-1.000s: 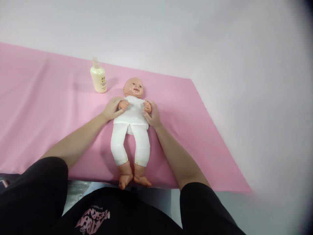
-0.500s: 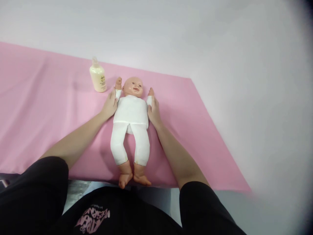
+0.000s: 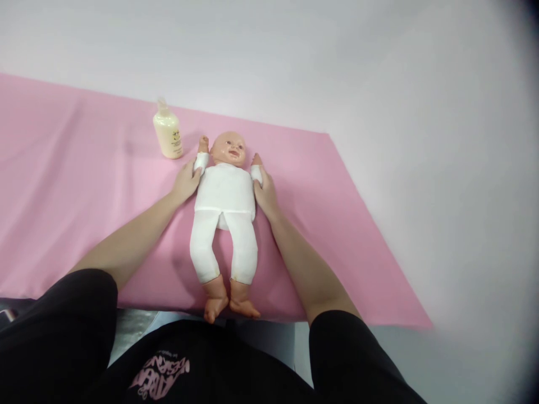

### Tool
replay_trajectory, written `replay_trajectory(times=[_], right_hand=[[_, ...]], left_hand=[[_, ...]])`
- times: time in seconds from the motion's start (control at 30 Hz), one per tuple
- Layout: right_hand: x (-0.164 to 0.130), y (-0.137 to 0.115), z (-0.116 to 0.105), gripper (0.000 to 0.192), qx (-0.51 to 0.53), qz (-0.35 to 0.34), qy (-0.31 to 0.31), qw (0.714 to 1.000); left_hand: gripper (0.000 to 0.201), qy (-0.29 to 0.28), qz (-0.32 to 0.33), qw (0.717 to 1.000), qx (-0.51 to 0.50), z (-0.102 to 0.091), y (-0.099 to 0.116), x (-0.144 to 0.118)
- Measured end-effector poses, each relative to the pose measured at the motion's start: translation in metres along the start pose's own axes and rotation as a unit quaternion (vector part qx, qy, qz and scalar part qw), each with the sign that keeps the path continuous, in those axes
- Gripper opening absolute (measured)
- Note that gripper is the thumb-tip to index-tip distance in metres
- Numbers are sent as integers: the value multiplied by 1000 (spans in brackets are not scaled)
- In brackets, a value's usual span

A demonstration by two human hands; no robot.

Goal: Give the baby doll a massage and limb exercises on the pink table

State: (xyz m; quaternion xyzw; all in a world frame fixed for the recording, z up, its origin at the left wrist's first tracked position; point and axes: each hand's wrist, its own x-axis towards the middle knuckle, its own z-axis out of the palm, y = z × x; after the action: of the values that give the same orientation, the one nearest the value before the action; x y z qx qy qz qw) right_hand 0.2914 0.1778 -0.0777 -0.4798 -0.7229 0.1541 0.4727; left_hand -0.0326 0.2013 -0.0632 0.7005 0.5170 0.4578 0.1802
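Doll (image 3: 225, 193) in a white top and white leggings lies face up on the pink cloth (image 3: 84, 196) that we have spread over the table, right in front of us. Its long axis runs almost straight away from us: the bald head points toward the far edge of the cloth, and the 2 bare feet point back at us, reaching the near edge. Both of its arms are raised beside the head.

Our left hand (image 3: 186, 182) wraps around the doll's raised arm on our left side, fingers closed on the white sleeve just below its small fist. Our right hand (image 3: 264, 189) grips the other raised arm in the same way, with the sleeve cuff showing above our fingers. Both our forearms reach in along the doll's sides, pressed close to its body.

We see 1 container: a cream-coloured bottle (image 3: 168, 134) with a pale cap and a small printed label, standing upright on the cloth just beyond our left hand and to the left of the doll's head, not touching either. Its body is opaque, so we cannot tell what is in it.
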Motion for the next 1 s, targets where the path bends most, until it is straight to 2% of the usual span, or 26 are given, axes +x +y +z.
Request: replay_trajectory(times=[0.13, 0.27, 0.33, 0.43, 0.5, 0.6, 0.73, 0.83, 1.0], right_hand=[[-3, -6, 3, 74, 54, 62, 63, 995], [-4, -19, 4, 91, 57, 7, 104, 993], [-6, -26, 2, 86, 47, -43, 101, 993], [-10, -32, -1, 63, 42, -121, 58, 990], [-12, -32, -2, 50, 48, -156, 24, 986], [-13, -29, 0, 58, 70, -149, 22, 986], [-8, -23, 7, 82, 49, -69, 48, 995], [-3, -14, 11, 80, -14, -22, 54, 998], [1, 7, 13, 76, -67, 60, 49, 995]], left_hand=[[73, 25, 42, 998, -43, -2, 8, -2], [67, 30, 107, 993, -37, -5, 22, -9], [57, 0, 148, 989, -19, -9, 31, -13], [43, -54, 200, 978, 13, -15, 41, -17], [38, -70, 212, 974, 24, -18, 45, -19], [41, -74, 199, 977, 26, -17, 44, -18], [65, -18, 145, 989, -6, -7, 33, -13], [80, 10, 120, 992, -31, 1, 14, -7], [85, -5, 49, 998, -29, 5, -12, 0]])
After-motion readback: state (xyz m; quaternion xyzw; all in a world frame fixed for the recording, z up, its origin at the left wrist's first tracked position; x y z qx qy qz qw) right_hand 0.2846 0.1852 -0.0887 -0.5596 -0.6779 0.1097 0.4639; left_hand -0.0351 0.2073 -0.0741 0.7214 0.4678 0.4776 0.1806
